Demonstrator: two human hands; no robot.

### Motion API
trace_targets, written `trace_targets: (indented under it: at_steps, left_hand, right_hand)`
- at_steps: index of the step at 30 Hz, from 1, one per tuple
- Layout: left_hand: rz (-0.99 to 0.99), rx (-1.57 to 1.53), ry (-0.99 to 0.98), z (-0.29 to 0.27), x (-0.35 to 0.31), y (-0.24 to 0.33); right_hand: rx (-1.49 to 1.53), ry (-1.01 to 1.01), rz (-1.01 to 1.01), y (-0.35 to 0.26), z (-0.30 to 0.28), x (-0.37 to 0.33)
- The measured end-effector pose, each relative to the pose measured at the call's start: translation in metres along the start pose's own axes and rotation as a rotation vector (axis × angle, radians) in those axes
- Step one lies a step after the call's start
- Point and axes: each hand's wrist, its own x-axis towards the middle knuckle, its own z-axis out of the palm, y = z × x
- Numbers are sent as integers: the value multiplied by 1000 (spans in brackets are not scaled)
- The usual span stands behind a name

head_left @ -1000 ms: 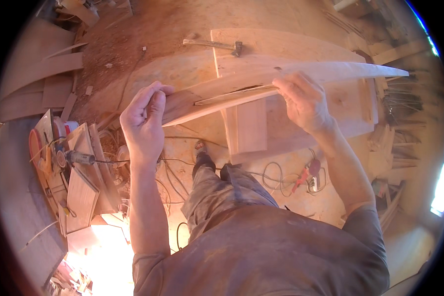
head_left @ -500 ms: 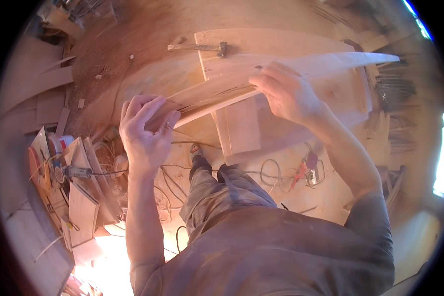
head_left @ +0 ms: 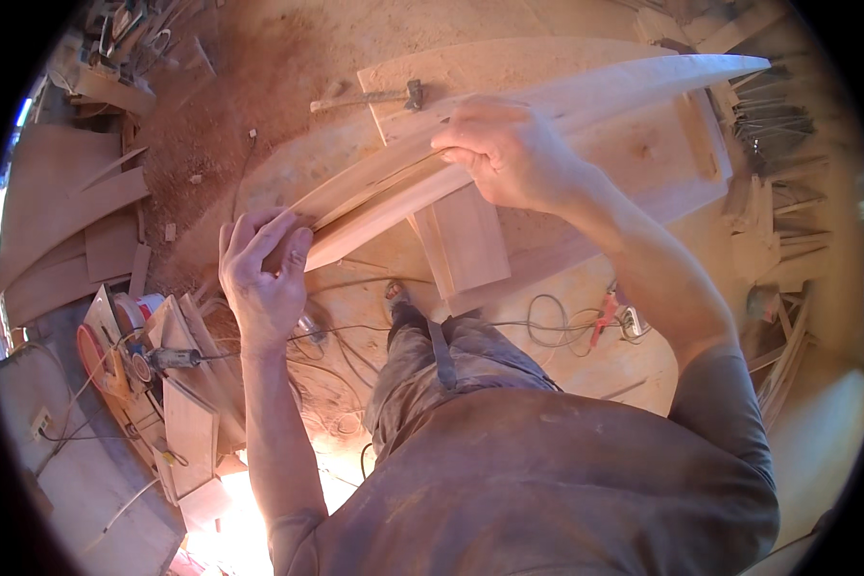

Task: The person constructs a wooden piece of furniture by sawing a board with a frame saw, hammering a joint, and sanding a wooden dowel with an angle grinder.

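Observation:
A long, pale wooden board [head_left: 624, 91] with a narrow, curved tip at the far right is in both my hands, slanting across in front of me. My left hand [head_left: 262, 278] is closed round its near left end, thumb on the near side. Along the middle, my right hand [head_left: 509, 154] grips the upper edge with fingers curled over. A dark slot or split runs lengthwise between the hands. Behind the board lies a hammer [head_left: 414, 94], its handle pointing left. Beneath the board is a wide wooden panel [head_left: 605, 158], partly covered by it.
At the left, an angle grinder [head_left: 170, 359] sits among stacked wood offcuts [head_left: 190, 422]. Cables [head_left: 538, 317] loop over the dusty floor near my feet, beside a red-handled tool [head_left: 605, 315]. Curved boards [head_left: 67, 192] lean at the far left, and timber strips [head_left: 782, 216] are piled at the right.
The board has turned, its far right tip moving farther away while my left hand with the near end has come lower and closer. Both hands keep their grip. The view has shifted slightly.

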Motion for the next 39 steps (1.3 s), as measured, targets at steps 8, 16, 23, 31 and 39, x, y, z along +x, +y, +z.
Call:
trace_targets:
  at_steps: [8,16,23,31,39]
  left_hand:
    - [-65,-75,-61,-10,-2,0]
    - [-116,-31,-86,-9,-2,-2]
    - [163,127,22,47,18,65]
    - [283,240,9,85,36,73]
    - [386,297,15,89,39,66]
  right_hand:
    - [-34,28,-41,0,6,-8]
    - [-132,46,-131,3,12,-11]
    - [-66,158,-87,8,22,-19]
    - [74,147,105,-6,12,-19]
    - [213,241,239,-11,10,-27]
